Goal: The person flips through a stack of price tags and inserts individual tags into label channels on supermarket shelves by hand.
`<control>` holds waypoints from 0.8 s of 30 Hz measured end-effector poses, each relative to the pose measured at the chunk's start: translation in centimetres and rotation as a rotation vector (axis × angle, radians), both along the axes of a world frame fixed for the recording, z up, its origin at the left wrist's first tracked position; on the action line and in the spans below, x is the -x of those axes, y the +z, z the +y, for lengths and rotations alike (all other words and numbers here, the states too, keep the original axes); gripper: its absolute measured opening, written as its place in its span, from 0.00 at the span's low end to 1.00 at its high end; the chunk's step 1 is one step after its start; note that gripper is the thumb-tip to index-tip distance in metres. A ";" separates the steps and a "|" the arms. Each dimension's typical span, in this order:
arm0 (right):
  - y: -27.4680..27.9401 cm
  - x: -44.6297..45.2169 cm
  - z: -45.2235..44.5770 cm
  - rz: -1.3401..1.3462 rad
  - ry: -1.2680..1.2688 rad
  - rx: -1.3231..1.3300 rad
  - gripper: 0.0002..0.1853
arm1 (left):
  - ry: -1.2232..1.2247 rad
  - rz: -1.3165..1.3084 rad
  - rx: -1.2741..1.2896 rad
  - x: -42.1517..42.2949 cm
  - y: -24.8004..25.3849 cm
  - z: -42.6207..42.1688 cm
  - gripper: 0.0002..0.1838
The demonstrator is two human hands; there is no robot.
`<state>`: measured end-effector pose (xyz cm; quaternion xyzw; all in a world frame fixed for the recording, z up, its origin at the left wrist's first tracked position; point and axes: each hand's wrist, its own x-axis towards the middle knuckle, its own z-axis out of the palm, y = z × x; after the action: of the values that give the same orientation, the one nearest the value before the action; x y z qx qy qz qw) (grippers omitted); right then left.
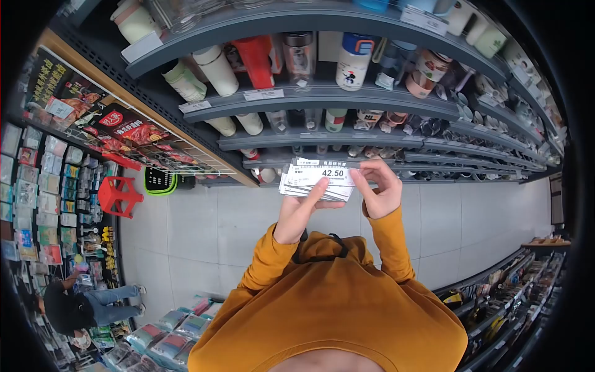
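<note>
So, only the head view here. The stack of price labels (319, 180) is up in front of the wearer's chest, with the shelf (365, 100) full of cups and bottles beyond it. The left hand (292, 218) has its grip closed on the labels: thumb flat on top, fingers underneath, coming in from the lower left. The right hand (383, 193) is at their right end, thumb and index fingertips close together by the top label's edge. Can't tell if that grip has really pinched it or is just touching.

Distance-wise, both hands are right at the stack. From the left grip the labels lie up and to the right; from the right grip they lie to the left. Long axis runs roughly side to side, left hand to right hand, slightly fanned so lower edges peek out. Printed face is toward the camera, "42.50" reading upright for the wearer, right short end pointing at the right hand.
</note>
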<state>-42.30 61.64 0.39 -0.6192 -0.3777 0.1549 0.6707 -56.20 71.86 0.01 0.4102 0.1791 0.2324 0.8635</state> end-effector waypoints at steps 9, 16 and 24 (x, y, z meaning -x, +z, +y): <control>-1.5 -3.6 -11.8 0.092 0.028 0.023 0.07 | 0.027 0.017 0.008 -3.3 -0.5 -12.1 0.19; -1.3 -5.4 -19.2 0.093 0.051 0.069 0.05 | -0.022 0.016 0.072 -5.3 -0.8 -17.9 0.32; -0.7 -6.2 -22.7 0.139 0.016 0.031 0.05 | -0.056 0.028 0.079 -6.7 -0.1 -21.2 0.37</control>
<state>-36.11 38.90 -0.32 -0.6142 -0.3329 0.2085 0.6844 -49.50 50.62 -0.08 0.3841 0.1885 0.1951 0.8825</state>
